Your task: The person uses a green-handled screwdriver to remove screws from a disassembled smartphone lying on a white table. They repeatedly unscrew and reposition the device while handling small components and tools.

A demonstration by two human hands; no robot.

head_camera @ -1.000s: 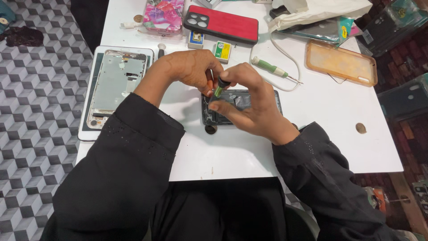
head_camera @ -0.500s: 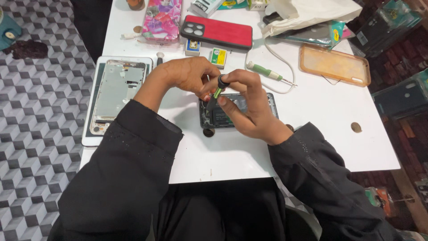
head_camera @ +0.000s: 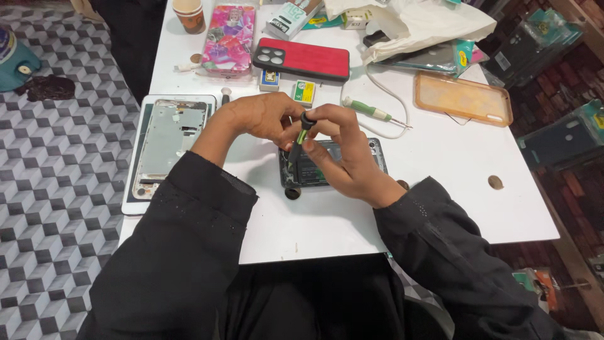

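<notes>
An opened dark phone (head_camera: 336, 165) lies on the white table (head_camera: 440, 189) in front of me. My right hand (head_camera: 343, 154) grips a small screwdriver (head_camera: 298, 141) with a green shaft and black cap, tip down at the phone's left end. My left hand (head_camera: 261, 118) reaches in from the left with its fingers curled against the screwdriver's top and my right fingers; whether it grips anything I cannot tell. Both arms wear black sleeves.
A bare metal phone frame (head_camera: 167, 138) lies on a white pad at the left. Behind are a red phone (head_camera: 302, 60), a patterned pink case (head_camera: 229, 39), a paper cup (head_camera: 190, 14), a second green screwdriver (head_camera: 371, 112), an orange clear case (head_camera: 462, 97) and a white bag (head_camera: 421, 22).
The view has tilted so the table sits lower in frame. The screwdriver now stands more upright, with its tip on the phone's left end; both hands stay together over the phone.
</notes>
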